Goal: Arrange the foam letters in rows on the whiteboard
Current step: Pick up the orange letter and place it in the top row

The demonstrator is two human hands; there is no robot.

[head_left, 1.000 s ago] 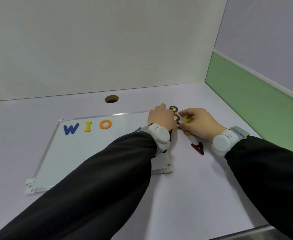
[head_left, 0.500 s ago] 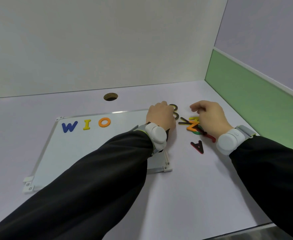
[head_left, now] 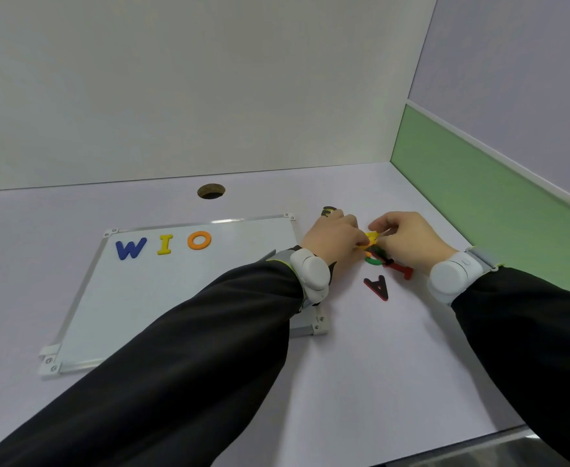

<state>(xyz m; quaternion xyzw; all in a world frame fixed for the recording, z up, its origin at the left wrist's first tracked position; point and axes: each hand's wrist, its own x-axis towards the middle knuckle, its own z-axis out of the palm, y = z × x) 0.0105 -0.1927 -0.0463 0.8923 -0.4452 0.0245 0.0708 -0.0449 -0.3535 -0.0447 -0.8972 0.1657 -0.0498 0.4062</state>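
The whiteboard (head_left: 142, 305) lies flat on the left, with a blue W (head_left: 130, 248), a yellow I (head_left: 165, 244) and an orange O (head_left: 199, 240) in a row along its top edge. A small pile of foam letters sits just right of the board. My left hand (head_left: 334, 235) and my right hand (head_left: 408, 239) meet over it, and the fingers of both curl onto a yellow letter (head_left: 372, 236) at the top of the pile. A green letter (head_left: 372, 261), a red letter (head_left: 404, 271) and a red A (head_left: 378, 287) lie below. A dark letter (head_left: 328, 210) peeks out behind my left hand.
A round hole (head_left: 211, 191) opens in the desk behind the board. White walls close the back, and a green panel (head_left: 479, 203) runs along the right. My left forearm crosses the board's lower right corner.
My left hand has slid right from the dark letter to the pile. My right hand, lifted off the pile half a second ago, has come back down onto the yellow letter.
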